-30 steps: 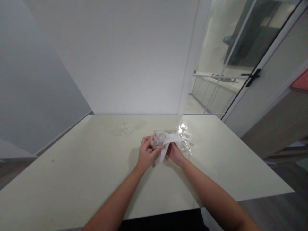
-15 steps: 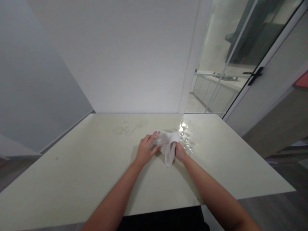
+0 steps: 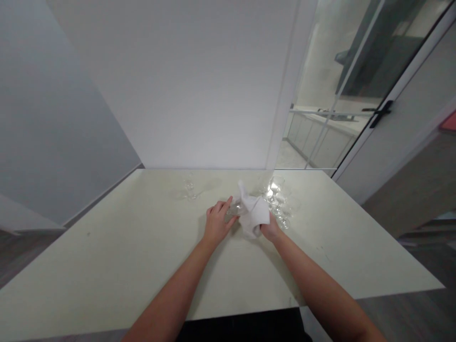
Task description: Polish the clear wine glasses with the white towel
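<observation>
Biggest worry right then was the clear drinking glass slipping. It was between my left hand and right hand, over the middle of the worktop, and smooth glass in a light finger grip could've popped loose if the white cloth snagged or I twisted too hard. Other risk, I reckon: the group of clear glasses was just beyond my right hand, so a careless wrist or loose cloth corner could've knocked one into the next. The glassware on the left was well apart, so no stress there.

As for the hands: the left was half curled, fingers on the far side and thumb on the near side, gripping the glass. The right was closed on the cloth, bunched up against the glass. Most of those fingers were hidden, so couldn't say how tightly. Couldn't tell if the glass touched the worktop, either.
</observation>
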